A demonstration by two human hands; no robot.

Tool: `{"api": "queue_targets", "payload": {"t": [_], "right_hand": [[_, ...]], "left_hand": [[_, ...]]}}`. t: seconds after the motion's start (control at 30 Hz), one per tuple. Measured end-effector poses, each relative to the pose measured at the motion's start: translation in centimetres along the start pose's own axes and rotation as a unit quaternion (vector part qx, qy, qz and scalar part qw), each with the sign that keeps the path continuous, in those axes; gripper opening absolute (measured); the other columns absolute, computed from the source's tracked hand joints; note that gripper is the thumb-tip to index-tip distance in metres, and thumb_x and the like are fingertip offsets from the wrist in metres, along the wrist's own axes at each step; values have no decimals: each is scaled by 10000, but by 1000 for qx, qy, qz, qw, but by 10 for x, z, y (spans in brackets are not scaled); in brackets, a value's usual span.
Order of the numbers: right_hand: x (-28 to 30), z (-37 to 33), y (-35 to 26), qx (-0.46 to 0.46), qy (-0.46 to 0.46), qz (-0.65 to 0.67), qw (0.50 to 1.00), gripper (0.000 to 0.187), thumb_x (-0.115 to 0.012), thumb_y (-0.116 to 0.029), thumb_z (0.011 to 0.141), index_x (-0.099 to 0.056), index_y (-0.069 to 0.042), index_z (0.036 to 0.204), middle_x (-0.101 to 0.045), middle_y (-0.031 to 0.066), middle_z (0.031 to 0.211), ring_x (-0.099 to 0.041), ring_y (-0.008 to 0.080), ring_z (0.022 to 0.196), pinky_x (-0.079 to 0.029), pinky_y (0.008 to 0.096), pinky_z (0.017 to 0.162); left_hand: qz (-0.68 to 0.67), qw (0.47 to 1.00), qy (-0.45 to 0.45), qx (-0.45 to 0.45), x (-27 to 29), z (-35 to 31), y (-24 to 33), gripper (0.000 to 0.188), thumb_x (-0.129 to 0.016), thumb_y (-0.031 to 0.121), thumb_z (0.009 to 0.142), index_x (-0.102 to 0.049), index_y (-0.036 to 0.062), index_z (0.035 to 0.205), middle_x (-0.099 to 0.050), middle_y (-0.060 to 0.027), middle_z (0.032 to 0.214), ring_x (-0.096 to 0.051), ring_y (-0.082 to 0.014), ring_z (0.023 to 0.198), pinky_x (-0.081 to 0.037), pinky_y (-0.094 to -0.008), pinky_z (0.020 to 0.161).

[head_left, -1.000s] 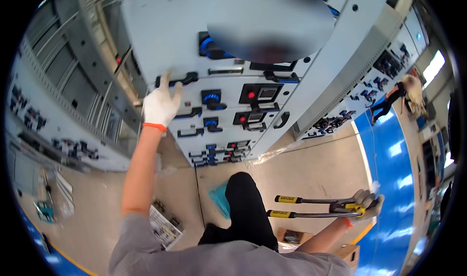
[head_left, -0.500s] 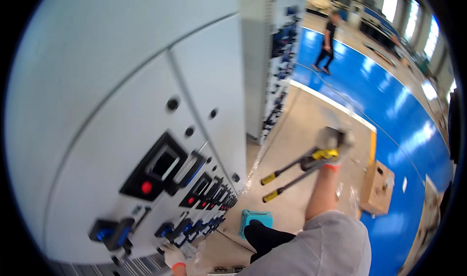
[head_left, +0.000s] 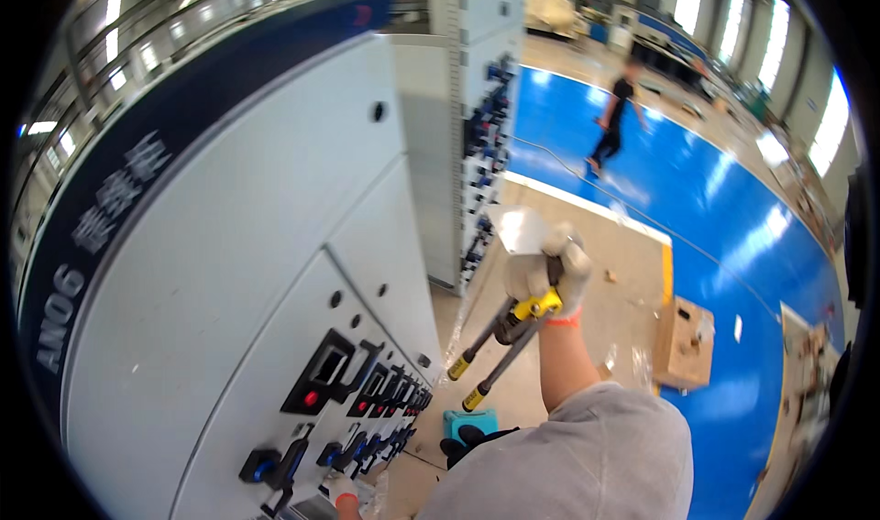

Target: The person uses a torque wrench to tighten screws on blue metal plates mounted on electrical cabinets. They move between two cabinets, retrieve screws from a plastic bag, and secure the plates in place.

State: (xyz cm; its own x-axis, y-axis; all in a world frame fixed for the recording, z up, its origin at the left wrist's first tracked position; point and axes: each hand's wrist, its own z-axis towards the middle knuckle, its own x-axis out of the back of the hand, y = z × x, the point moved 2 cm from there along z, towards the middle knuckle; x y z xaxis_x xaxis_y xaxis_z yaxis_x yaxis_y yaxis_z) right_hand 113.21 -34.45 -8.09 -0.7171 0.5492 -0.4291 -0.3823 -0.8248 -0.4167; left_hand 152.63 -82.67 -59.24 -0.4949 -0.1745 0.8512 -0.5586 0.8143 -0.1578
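My right hand, in a white glove with an orange cuff, is raised and closed around the head of a long-handled cutter. Its joint is yellow, and its two dark handles with yellow-and-black grips point down to the left; the jaws are hidden. Beyond my fingers sticks out a shiny flat metal piece; whether it belongs to the tool I cannot tell. Low beside the grey switchgear cabinet, my gloved left hand is just under the black-and-blue rotary handles. Its fingers are too small and partly hidden to read.
Black latches with red buttons jut from the cabinet front. Another cabinet stands beyond. A turquoise stool is on the floor by my leg, and a cardboard box lies to the right. A person walks on the blue floor.
My view has tilted up, showing the cabinet's dark top band. My right hand with the cutter now appears further left and sharper. The person in the background has taken a step.
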Motion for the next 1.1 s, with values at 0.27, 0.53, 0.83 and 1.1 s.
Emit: {"api": "queue_targets", "payload": {"t": [0.27, 0.53, 0.83, 1.1], "right_hand": [[-101, 34, 12, -32, 80, -124, 989, 236, -412, -54, 951, -641, -39, 1003, -574, 119, 546, -497, 182, 402, -434, 320, 384], [-163, 36, 52, -147, 65, -131, 978, 260, -422, 68, 808, -667, 34, 886, -657, 128, 634, -606, 173, 467, -500, 292, 417], [-248, 21, 53, 31, -222, 0, 975, 257, -674, 23, 754, -736, -16, 1000, -709, 110, 872, -661, 280, 712, -506, 379, 605], [-305, 14, 64, -36, -322, 42, 945, 275, -632, 46, 755, -681, 16, 1025, -645, 79, 782, -607, 233, 622, -468, 353, 561]], "left_hand": [[-258, 963, -71, 17, 58, -21, 2, 465, -416, 227, 1021, -579, -114, 1292, -702, -280, 1125, -706, -385, 1005, -539, -518, 885], [-553, 792, 126, -225, 404, -253, 142, 511, -779, 325, 813, -687, -37, 1161, -539, -43, 630, -465, -70, 503, -341, -261, 470], [-400, 790, 384, -262, 410, -245, 184, 424, -729, 201, 780, -685, 8, 1154, -583, -59, 828, -504, -191, 709, -404, -371, 687], [-389, 764, 396, -329, 342, -256, 146, 401, -700, 231, 809, -702, 47, 1166, -620, -133, 1089, -553, -266, 995, -395, -447, 931]]}}
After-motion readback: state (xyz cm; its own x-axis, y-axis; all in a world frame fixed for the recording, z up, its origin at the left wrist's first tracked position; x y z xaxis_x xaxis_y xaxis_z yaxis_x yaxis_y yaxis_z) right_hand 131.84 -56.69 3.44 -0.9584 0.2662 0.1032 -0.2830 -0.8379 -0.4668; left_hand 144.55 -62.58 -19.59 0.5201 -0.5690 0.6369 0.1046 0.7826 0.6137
